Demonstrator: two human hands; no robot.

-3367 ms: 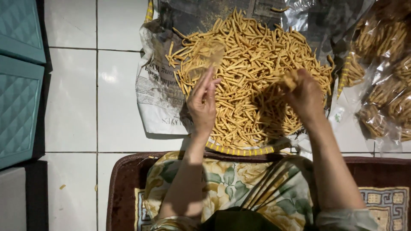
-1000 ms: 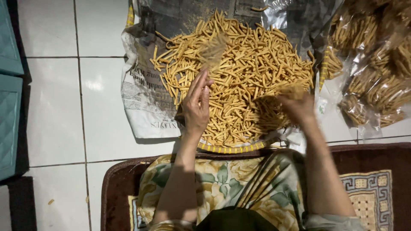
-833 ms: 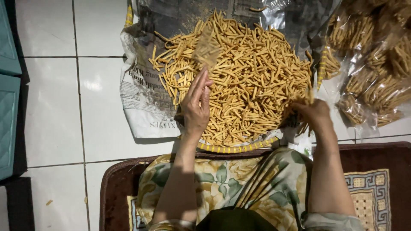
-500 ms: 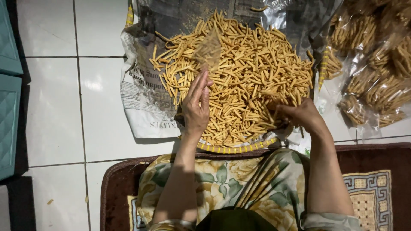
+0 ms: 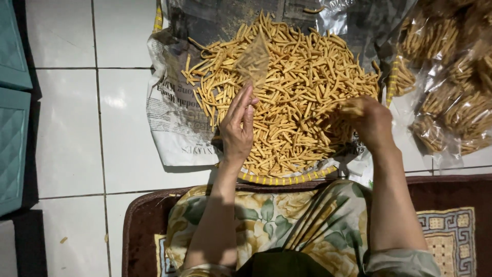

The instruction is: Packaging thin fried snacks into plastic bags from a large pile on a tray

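A heap of thin golden snack sticks (image 5: 292, 97) fills a round woven tray with a yellow rim (image 5: 277, 180). My left hand (image 5: 238, 128) rests at the heap's left side and pinches a small clear plastic bag (image 5: 252, 61) that stands up from my fingertips. My right hand (image 5: 370, 122) lies on the right side of the heap, its fingers curled around a few sticks.
Newspaper (image 5: 174, 128) lies under the tray on a white tiled floor. Clear bags packed with sticks (image 5: 451, 97) are piled at the right. Teal cushions (image 5: 13, 113) line the left edge. My lap in floral cloth (image 5: 287, 220) rests on a dark red rug (image 5: 143, 225).
My right hand dipped toward the tray's lower right rim, then came back up onto the heap with sticks in its fingers. My left hand stayed still with the bag.
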